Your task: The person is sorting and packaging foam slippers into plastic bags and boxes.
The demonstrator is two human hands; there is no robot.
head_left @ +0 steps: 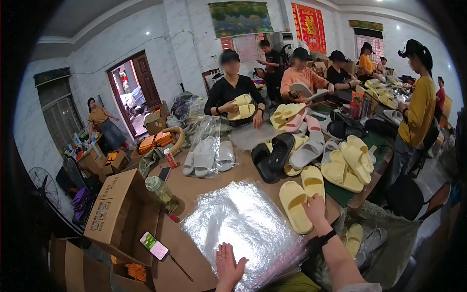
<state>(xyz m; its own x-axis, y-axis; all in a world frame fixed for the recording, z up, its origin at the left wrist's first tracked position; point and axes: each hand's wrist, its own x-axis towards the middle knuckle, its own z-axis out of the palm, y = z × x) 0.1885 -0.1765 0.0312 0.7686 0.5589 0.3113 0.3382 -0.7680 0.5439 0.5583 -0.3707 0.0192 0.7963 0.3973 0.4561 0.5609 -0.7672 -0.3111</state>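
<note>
My right hand [316, 208] rests with fingers spread on a pale yellow slipper [294, 205] lying on the brown table [194, 187]. Its mate [313, 182] lies just beyond, touching it. My left hand [227, 265] lies flat and open on the near edge of a stack of clear plastic bags [243, 226], holding nothing.
Piles of yellow [348, 165], white [309, 153] and black slippers [272, 155] cover the far table. Bagged white slippers [209, 155] lie to the left. An open cardboard box [119, 211], a phone [154, 246] and a bottle [159, 190] sit at my left. Several people work around the table.
</note>
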